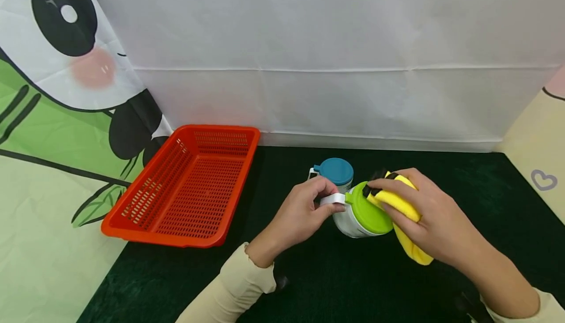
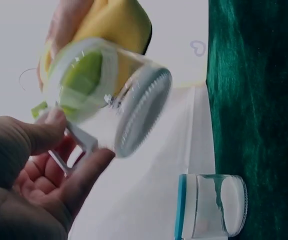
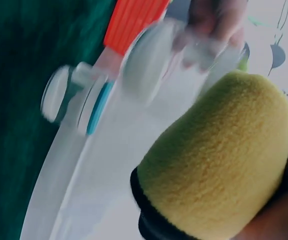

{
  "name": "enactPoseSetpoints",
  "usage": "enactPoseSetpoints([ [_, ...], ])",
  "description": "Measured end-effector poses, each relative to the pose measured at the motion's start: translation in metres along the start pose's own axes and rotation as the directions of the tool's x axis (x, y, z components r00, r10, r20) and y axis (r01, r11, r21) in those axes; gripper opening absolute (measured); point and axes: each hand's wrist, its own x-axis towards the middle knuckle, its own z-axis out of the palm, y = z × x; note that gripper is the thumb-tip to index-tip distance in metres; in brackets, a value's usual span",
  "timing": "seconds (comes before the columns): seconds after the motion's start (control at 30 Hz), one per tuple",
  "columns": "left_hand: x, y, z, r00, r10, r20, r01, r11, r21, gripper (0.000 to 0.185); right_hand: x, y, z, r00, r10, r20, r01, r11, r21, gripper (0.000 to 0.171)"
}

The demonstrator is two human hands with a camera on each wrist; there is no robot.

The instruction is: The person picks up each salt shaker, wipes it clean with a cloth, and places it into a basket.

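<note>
My left hand [image 1: 325, 201] pinches the white handle [image 1: 333, 199] of a clear cup with a green lid [image 1: 364, 213] and holds it tilted over the dark green mat. My right hand [image 1: 423, 200] grips a yellow sponge [image 1: 399, 204] with a black edge and presses it against the green lid. In the left wrist view the cup [image 2: 101, 87] hangs tilted above my left hand's fingers [image 2: 86, 172], with the sponge [image 2: 116, 25] behind it. The right wrist view shows the sponge [image 3: 219, 155] close up and the cup [image 3: 154, 65] blurred.
A second clear cup with a blue lid [image 1: 336, 171] stands on the mat just behind the held one, also seen as the blue-lidded cup [image 2: 211, 205]. A red plastic basket [image 1: 132, 215] sits at the left. A white sheet hangs along the back edge.
</note>
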Motion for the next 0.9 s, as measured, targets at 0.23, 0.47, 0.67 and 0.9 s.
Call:
enactPoseSetpoints([
  [0.23,0.003,0.003,0.003,0.996,-0.022,-0.082,0.025,0.999,0.045,0.017,-0.002,-0.011,0.005,0.999,-0.04,-0.001,0.04,0.998,-0.045,0.054],
  [0.47,0.002,0.002,0.001,0.997,-0.024,-0.074,0.027,0.999,0.036,0.017,-0.004,-0.013,0.003,0.997,-0.071,0.026,0.073,0.995,-0.061,0.056],
  [0.67,0.001,0.004,0.001,0.998,-0.03,-0.061,0.031,1.0,0.004,0.017,0.006,0.004,0.004,0.999,-0.018,-0.043,0.015,0.997,-0.072,0.049],
  [0.9,0.002,0.001,0.0,0.993,-0.048,-0.111,0.054,0.998,0.045,0.016,-0.008,-0.011,0.007,0.996,-0.082,0.046,0.086,0.994,-0.069,0.06],
])
